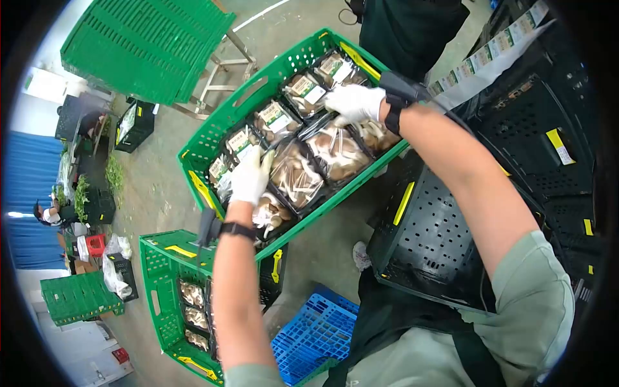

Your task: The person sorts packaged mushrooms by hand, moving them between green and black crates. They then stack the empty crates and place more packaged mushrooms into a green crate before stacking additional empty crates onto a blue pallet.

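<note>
A green crate (255, 93) in front of me holds several black trays of mushrooms wrapped in clear film. My left hand (250, 177), in a white glove, lies over the trays at the crate's left part, thumb and fingers apart. Beside its fingertips is a labelled mushroom tray (240, 142). Farther right, my right hand (356, 104), also gloved, reaches over the trays with its fingers lowered onto them. Its fingertips are close to another labelled mushroom tray (304, 90). Below it sits a mushroom tray (336, 153) without a visible label. The undersides of both hands are hidden.
A second green crate (153, 261) with mushroom trays stands at lower left. Black crates (429, 232) are stacked at right, with a strip of labels (493, 58) above them. A blue pallet (316, 335) lies by my feet. Another person's dark clothing (409, 35) is opposite.
</note>
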The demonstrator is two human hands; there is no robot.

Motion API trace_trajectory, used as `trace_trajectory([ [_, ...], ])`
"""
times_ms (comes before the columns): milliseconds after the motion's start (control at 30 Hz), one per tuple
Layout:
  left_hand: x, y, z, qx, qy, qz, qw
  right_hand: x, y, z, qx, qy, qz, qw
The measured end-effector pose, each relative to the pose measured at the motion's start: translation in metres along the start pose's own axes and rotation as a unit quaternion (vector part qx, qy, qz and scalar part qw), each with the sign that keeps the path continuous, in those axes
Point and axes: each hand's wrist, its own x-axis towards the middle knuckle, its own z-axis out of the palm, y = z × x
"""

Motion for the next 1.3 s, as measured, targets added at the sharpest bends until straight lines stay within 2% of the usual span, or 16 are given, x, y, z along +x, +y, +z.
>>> trace_trajectory([
  [33, 0.008, 0.001, 0.015, 0.010, -0.058, -0.048, 0.997, -0.001, 0.010, 0.032, -0.048, 0.009, 0.018, 0.999],
  [67, 0.012, -0.008, 0.036, 0.005, -0.054, -0.029, 0.998, -0.004, -0.004, 0.017, -0.078, -0.098, 0.073, 0.989],
  [167, 0.003, 0.007, 0.046, 0.039, -0.054, -0.021, 0.998, -0.061, -0.005, -0.011, 0.002, 0.133, -0.037, 0.990],
  [233, -0.014, 0.017, 0.036, -0.003, 0.061, 0.073, 0.995, -0.124, -0.008, -0.055, 0.056, 0.190, -0.018, 0.980],
  [333, -0.063, 0.058, 0.002, -0.024, 0.171, 0.065, 0.983, -0.245, -0.031, -0.128, 0.134, 0.189, 0.168, 0.958],
  [367, -0.092, 0.087, -0.014, -0.092, 0.161, -0.004, 0.983, -0.288, -0.037, -0.140, 0.157, 0.167, 0.265, 0.937],
  [433, -0.144, 0.115, -0.018, -0.074, 0.218, 0.018, 0.973, -0.386, -0.023, -0.138, 0.136, 0.185, 0.271, 0.935],
  [467, -0.176, 0.139, -0.017, -0.075, 0.247, -0.005, 0.966, -0.436, -0.023, -0.131, 0.216, 0.222, 0.346, 0.886],
  [633, -0.329, 0.216, 0.025, -0.196, 0.181, -0.145, 0.953, -0.625, -0.056, -0.086, 0.344, 0.236, 0.467, 0.780],
  [733, -0.401, 0.254, 0.048, -0.220, 0.095, -0.215, 0.947, -0.705, -0.084, -0.094, 0.308, 0.244, 0.457, 0.798],
  [900, -0.419, 0.298, 0.037, -0.206, 0.059, -0.130, 0.968, -0.856, -0.078, -0.120, 0.232, 0.342, 0.522, 0.746],
  [967, -0.404, 0.317, 0.038, -0.225, 0.066, -0.084, 0.968, -0.929, -0.063, -0.099, 0.225, 0.400, 0.568, 0.683],
  [1100, -0.377, 0.363, 0.051, -0.222, -0.017, 0.036, 0.974, -0.877, -0.200, -0.166, 0.132, 0.339, 0.688, 0.628],
  [1133, -0.374, 0.371, 0.064, -0.227, -0.030, 0.070, 0.971, -0.945, -0.184, -0.128, -0.034, 0.242, 0.648, 0.721],
  [1167, -0.373, 0.384, 0.068, -0.235, -0.052, 0.099, 0.966, -0.959, -0.197, -0.118, -0.040, 0.249, 0.645, 0.721],
  [1300, -0.364, 0.432, 0.071, -0.207, -0.191, 0.231, 0.931, -0.957, -0.274, -0.088, 0.054, 0.326, 0.711, 0.621],
])
